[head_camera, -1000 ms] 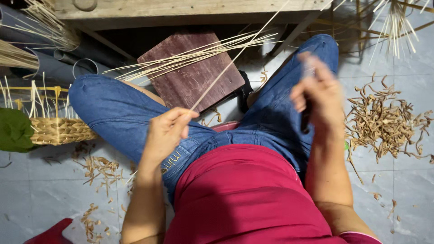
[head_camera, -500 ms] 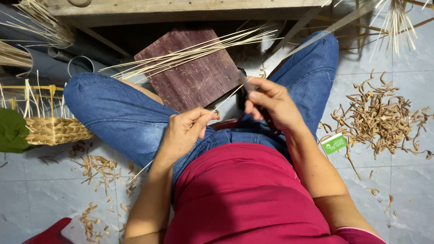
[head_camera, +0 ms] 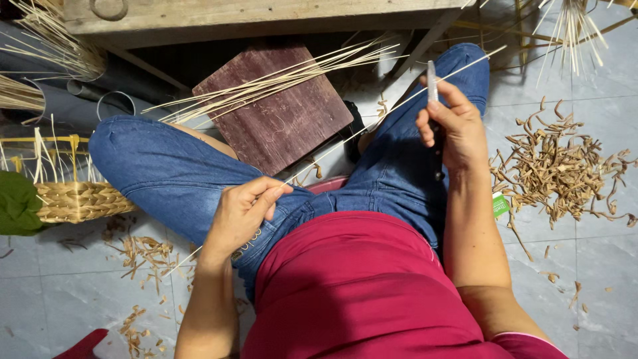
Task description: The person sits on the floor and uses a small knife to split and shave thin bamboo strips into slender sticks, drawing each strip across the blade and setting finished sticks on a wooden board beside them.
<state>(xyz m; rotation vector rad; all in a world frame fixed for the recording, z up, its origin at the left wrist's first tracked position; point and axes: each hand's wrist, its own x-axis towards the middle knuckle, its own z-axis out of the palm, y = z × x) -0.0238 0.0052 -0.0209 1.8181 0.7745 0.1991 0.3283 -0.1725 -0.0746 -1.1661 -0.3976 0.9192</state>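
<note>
Since half a second ago the right hand (head_camera: 450, 123) has swung out from the lap toward the right knee, and the thin strip (head_camera: 372, 123) now runs taut between the two hands. Pale and straw-coloured, very slender, it slants from the left thigh up past the right knee. Nearest, the left hand (head_camera: 242, 213) rests on the jeans, thumb and forefinger pinched together on the strip's lower end. Farther out, the right hand's fingers are curled tight around a knife (head_camera: 432, 83), its narrow blade pointing up, touching the strip. Beyond the knees lies a dark wooden board (head_camera: 279, 126) carrying a bundle of similar strips (head_camera: 279, 80). Curled shavings (head_camera: 565, 166) litter the tiles at right.
</note>
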